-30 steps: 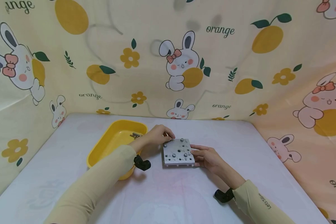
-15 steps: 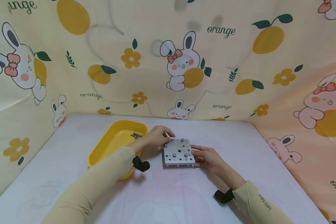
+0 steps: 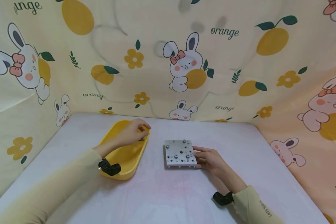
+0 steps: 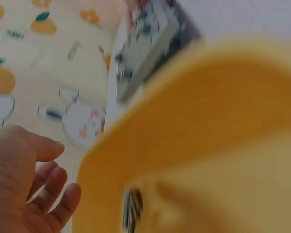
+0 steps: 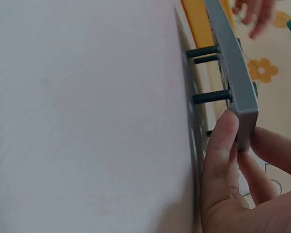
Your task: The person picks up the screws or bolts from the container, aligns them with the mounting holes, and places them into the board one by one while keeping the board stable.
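Note:
A square grey metal plate (image 3: 174, 150) with several holes stands slightly raised off the white table. Screw heads show on its top, and in the right wrist view threaded screw shanks (image 5: 211, 97) stick out below it. My right hand (image 3: 211, 159) grips the plate at its right edge, thumb on one face and fingers on the other. Over the far right part of a yellow tray (image 3: 128, 160) hovers my left hand (image 3: 131, 133), fingers loosely bent and holding nothing visible. Several loose screws (image 4: 132, 209) lie in the tray, mostly hidden by that hand in the head view.
The white table (image 3: 162, 196) ends at a patterned cloth backdrop (image 3: 156, 77) with rabbits and oranges, which also rises along both sides. A strip of table separates the tray from the plate. Each wrist carries a black camera (image 3: 109, 167).
My left hand has left the plate's far left corner and moved left over the tray. The right hand keeps its hold, and the plate stays in place. The head view has shifted slightly.

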A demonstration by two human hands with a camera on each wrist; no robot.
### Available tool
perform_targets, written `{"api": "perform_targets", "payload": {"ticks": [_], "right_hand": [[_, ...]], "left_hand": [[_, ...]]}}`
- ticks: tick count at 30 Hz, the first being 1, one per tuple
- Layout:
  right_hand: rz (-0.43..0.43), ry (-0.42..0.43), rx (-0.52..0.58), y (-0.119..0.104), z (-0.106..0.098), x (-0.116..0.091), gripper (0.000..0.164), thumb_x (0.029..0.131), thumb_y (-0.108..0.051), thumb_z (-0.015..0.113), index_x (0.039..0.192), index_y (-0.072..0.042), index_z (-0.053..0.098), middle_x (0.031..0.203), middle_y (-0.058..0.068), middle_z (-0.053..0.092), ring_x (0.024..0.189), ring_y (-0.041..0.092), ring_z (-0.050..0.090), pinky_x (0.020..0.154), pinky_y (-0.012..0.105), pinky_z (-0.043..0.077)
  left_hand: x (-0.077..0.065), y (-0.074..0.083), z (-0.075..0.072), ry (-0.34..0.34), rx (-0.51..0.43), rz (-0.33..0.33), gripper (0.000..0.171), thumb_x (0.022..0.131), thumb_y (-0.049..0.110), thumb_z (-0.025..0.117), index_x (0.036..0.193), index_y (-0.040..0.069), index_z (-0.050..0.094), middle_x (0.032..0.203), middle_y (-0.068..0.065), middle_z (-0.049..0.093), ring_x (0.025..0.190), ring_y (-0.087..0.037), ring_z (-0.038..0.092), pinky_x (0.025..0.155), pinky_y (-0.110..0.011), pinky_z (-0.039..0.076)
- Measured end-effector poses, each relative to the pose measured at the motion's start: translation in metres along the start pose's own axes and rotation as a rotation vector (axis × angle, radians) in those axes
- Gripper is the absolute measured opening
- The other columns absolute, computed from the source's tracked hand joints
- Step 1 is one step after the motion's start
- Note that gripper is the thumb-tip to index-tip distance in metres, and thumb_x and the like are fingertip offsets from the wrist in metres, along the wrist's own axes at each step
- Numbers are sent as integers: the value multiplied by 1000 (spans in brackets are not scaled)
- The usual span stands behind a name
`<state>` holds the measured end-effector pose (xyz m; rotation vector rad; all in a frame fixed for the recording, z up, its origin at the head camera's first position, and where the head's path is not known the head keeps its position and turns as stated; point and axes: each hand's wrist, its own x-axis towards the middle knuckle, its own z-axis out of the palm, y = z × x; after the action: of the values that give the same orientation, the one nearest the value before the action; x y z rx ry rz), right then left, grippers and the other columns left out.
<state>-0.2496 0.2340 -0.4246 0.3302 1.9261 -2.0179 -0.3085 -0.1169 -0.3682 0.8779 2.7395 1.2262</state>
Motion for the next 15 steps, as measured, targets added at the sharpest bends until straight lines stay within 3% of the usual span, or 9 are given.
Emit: {"api": "perform_targets", "payload": {"ticks": [7,15], "right_hand": [[3,11,20,0,2,-2,45,93,-9,66,137,-5,57,112,16,68,87,26,68,65,32,54],[2,48,29,2,3,0,44,91,-10,69,134,-6,60,109,16,70,86,26,69,64,31,53]], "left_hand": [[-17,-30,-32,25,63,-83,23,94,8,65,115,-1,68,116,-14,65,100,-29,63,87,-43,51],[-16,-50,-40,-71,42,-133,26,92,5,66,115,-6,66,112,-19,67,102,-32,62,93,-46,47]]}}
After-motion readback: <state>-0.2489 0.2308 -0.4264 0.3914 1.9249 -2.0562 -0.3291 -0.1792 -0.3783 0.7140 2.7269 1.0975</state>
